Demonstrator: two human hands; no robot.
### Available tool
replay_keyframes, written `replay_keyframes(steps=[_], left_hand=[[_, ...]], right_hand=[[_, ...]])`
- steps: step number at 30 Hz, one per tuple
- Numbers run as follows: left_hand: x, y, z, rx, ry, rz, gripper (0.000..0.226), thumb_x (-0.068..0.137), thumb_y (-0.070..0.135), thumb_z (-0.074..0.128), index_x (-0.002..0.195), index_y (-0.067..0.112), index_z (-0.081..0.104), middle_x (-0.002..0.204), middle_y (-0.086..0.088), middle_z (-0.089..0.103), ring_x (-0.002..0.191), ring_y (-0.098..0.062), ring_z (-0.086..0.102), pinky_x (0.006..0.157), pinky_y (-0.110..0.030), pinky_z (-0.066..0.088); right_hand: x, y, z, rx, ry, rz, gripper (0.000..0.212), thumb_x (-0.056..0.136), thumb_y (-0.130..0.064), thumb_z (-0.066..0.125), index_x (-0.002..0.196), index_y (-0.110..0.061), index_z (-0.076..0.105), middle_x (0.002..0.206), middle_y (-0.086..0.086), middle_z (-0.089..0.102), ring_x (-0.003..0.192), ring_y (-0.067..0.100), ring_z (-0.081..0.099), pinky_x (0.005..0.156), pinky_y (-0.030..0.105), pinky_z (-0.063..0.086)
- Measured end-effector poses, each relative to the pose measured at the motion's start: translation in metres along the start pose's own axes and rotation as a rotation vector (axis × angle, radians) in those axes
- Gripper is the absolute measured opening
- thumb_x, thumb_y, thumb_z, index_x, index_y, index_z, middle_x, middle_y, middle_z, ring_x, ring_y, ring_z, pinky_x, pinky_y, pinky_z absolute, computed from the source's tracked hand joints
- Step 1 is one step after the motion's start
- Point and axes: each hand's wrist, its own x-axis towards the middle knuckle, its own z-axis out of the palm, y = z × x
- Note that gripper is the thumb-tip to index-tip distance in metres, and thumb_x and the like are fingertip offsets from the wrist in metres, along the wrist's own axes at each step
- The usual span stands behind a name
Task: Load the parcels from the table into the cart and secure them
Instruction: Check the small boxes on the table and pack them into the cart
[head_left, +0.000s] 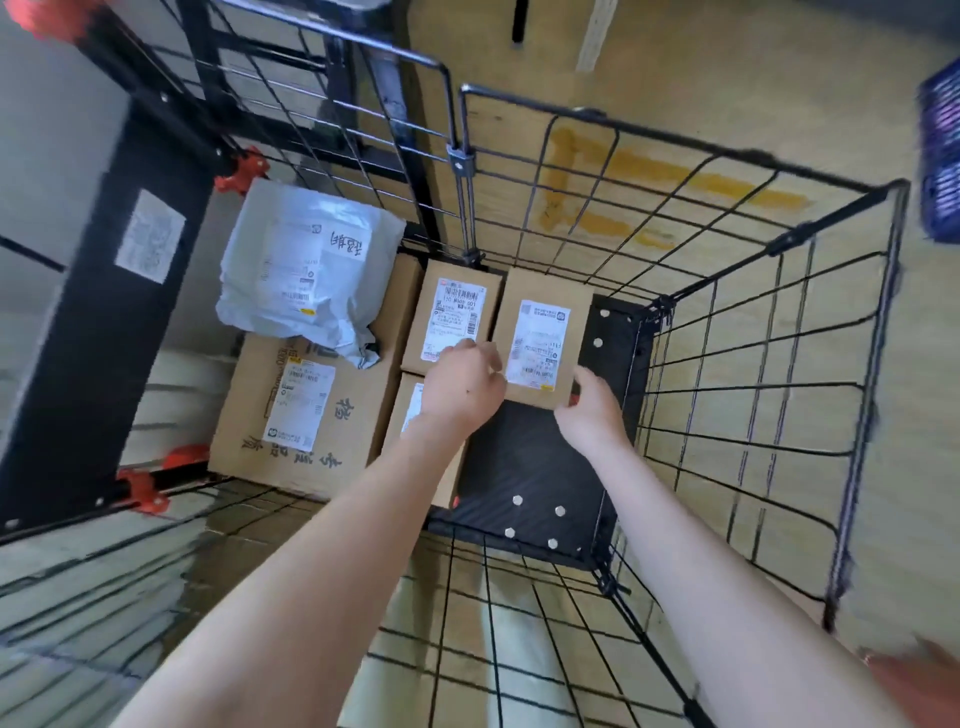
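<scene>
Forearms (337, 571), left grip (462, 387) and right grip (592, 408) clasping small box (540, 338), black cart deck (519, 467), tan floor (727, 78)

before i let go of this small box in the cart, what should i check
1. Small box flat on the cart floor: cannot tell, hands hide its near edge.
2. Snug against the neighbouring box: ok, sides meet.
3. Left hand out of that seam: not ok, its fingers curl over the small box's left edge.
4. Right hand hold: ok, it grips the near right corner.
5. Bare floor left for more parcels: ok, nearer you.
6. Grey mailer bag settled on the large carton: ok, lies on top.
</scene>
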Motion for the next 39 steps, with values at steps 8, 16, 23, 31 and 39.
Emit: replay_keyframes(steps=[8,16,23,31,39], left_hand=[[-0.119,0.064,-0.111,-0.099,0.384,0.071,0.018,0.089,0.02,0.049,0.09,0.012,0.065,0.088,-0.004,0.065,0.081,-0.025,0.061,0.067,-0.037,0.052],[-0.276,0.09,-0.187,-0.223,0.678,-0.008,0.012,0.085,0.017,0.053,0.084,0.014,0.065,0.08,0.0,0.065,0.077,-0.022,0.059,0.067,-0.036,0.05],[-0.413,0.078,-0.216,-0.259,0.962,-0.024,0.008,0.082,0.016,0.053,0.078,0.022,0.057,0.074,0.007,0.056,0.069,-0.013,0.053,0.062,-0.033,0.047],[-0.586,0.041,-0.199,-0.239,1.222,-0.216,0.008,0.086,0.014,0.057,0.083,0.021,0.059,0.078,0.005,0.059,0.069,-0.009,0.054,0.063,-0.02,0.043],[-0.747,0.005,-0.123,-0.203,1.379,-0.485,0.006,0.088,0.014,0.063,0.083,0.017,0.061,0.074,0.008,0.057,0.066,-0.004,0.052,0.059,-0.015,0.042]], right_hand=[[-0.124,-0.098,-0.079,-0.13,-0.121,-0.389,0.037,0.089,-0.003,0.054,0.124,-0.016,0.062,0.126,0.002,0.059,0.12,0.017,0.052,0.097,0.019,0.034],[-0.259,-0.168,-0.12,-0.147,-0.117,-0.723,0.023,0.09,-0.01,0.057,0.109,-0.02,0.066,0.107,-0.005,0.06,0.097,0.008,0.055,0.088,0.023,0.044],[-0.373,-0.196,-0.103,-0.221,-0.203,-0.975,0.017,0.091,-0.013,0.057,0.103,-0.023,0.064,0.104,-0.007,0.06,0.093,0.008,0.058,0.074,0.016,0.041],[-0.516,-0.201,-0.053,-0.296,-0.363,-1.282,0.016,0.092,-0.021,0.059,0.104,-0.025,0.068,0.099,-0.01,0.066,0.086,0.0,0.061,0.076,0.015,0.05],[-0.649,-0.153,0.006,-0.264,-0.639,-1.442,0.013,0.092,-0.017,0.061,0.101,-0.023,0.069,0.089,-0.014,0.066,0.084,-0.009,0.057,0.065,0.003,0.042]])
